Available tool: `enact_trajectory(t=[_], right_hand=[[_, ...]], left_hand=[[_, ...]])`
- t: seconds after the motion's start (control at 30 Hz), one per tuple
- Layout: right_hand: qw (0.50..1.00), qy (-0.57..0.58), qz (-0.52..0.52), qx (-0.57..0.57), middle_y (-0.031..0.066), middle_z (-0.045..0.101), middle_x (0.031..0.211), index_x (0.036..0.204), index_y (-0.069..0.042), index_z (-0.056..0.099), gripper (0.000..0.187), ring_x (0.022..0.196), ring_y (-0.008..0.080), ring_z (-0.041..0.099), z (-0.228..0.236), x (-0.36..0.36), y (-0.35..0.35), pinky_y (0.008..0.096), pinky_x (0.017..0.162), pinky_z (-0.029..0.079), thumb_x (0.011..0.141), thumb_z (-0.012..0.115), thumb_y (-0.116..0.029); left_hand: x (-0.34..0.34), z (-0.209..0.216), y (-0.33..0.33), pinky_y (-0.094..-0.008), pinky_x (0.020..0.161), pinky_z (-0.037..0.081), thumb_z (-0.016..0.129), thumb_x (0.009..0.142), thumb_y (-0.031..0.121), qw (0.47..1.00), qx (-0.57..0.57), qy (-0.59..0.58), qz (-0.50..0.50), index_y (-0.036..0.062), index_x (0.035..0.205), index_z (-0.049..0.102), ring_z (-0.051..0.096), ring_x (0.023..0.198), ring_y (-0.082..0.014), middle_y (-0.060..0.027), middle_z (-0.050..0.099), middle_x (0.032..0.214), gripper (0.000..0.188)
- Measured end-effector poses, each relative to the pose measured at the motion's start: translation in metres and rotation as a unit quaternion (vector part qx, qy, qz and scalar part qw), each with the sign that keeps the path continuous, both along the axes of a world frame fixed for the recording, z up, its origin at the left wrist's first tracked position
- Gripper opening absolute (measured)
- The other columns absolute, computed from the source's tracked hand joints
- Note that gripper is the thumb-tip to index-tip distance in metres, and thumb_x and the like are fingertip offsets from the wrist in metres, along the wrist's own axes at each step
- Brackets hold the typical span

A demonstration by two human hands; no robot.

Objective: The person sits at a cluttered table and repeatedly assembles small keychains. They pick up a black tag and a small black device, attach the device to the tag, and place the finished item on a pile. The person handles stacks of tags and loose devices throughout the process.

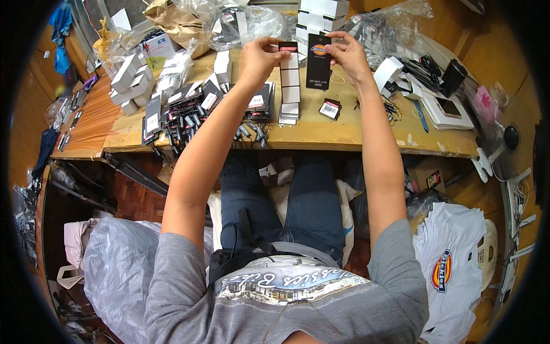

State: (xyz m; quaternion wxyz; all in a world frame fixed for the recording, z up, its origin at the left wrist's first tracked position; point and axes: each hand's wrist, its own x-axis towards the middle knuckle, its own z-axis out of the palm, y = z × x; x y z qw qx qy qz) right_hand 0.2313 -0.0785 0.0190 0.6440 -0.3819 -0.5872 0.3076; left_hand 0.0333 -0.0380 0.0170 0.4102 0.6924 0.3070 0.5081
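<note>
My left hand pinches the upper part of a folded strip of white labels, whose top end is black and red. The strip hangs down toward the wooden table's front edge. In my right hand is a black hang tag with a coloured logo near its top, gripped at its upper right side. The tag and the strip are side by side, with a narrow gap between them. Below the tag, a small stack of black tags with a white sticker on top lies on the table.
Left of the strip spreads a heap of black tags with cords. White boxes stand farther left, and more white boxes at the back. Clear plastic bags lie behind. On the right, a phone rests on a white stack.
</note>
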Motion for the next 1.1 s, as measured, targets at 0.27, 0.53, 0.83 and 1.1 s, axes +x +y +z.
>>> enact_trajectory(t=[0.27, 0.53, 0.83, 1.1], right_hand=[[0.993, -0.064, -0.003, -0.097, 0.0022, 0.053, 0.064, 0.088, -0.005, 0.055, 0.02, 0.052, 0.006, 0.049, -0.004, -0.016, -0.035, 0.0178, 0.042, 0.039, 0.071, 0.061, -0.013], [0.823, -0.472, -0.21, -0.237, 0.0159, 0.06, 0.073, 0.072, 0.0, 0.059, 0.024, 0.067, 0.0241, 0.058, -0.042, -0.002, -0.059, 0.0317, 0.062, 0.043, 0.055, 0.07, -0.014], [0.966, -0.162, -0.107, -0.169, 0.0049, 0.057, 0.063, 0.071, -0.001, 0.057, 0.011, 0.056, 0.011, 0.054, -0.028, 0.005, -0.074, 0.0202, 0.05, 0.041, 0.063, 0.064, -0.004], [0.966, -0.151, -0.187, 0.091, 0.0019, 0.05, 0.064, 0.066, 0.0, 0.055, 0.017, 0.055, 0.0066, 0.047, -0.027, -0.051, -0.112, 0.0193, 0.049, 0.038, 0.058, 0.069, -0.003]], left_hand=[[0.01, -0.002, -0.05, -0.0202, 0.059, 0.044, 0.064, 0.067, 0.005, 0.991, -0.081, -0.085, -0.059, -0.0058, 0.094, 0.054, 0.054, 0.067, -0.0103, -0.0079, 0.059, 0.078, 0.031], [-0.001, -0.008, -0.076, -0.0219, 0.061, 0.047, 0.058, 0.07, 0.001, 0.943, -0.167, -0.247, -0.146, -0.0027, 0.102, 0.051, 0.055, 0.071, -0.0112, -0.0118, 0.057, 0.087, 0.032], [0.0, -0.023, -0.084, -0.0207, 0.056, 0.046, 0.061, 0.07, 0.004, 0.966, -0.161, -0.199, -0.042, -0.0085, 0.093, 0.054, 0.055, 0.064, -0.0116, -0.0099, 0.057, 0.079, 0.027], [0.011, -0.041, -0.12, -0.0196, 0.059, 0.043, 0.06, 0.072, 0.005, 0.974, -0.127, -0.178, -0.054, -0.0072, 0.093, 0.055, 0.053, 0.067, -0.0092, -0.0073, 0.058, 0.078, 0.024]])
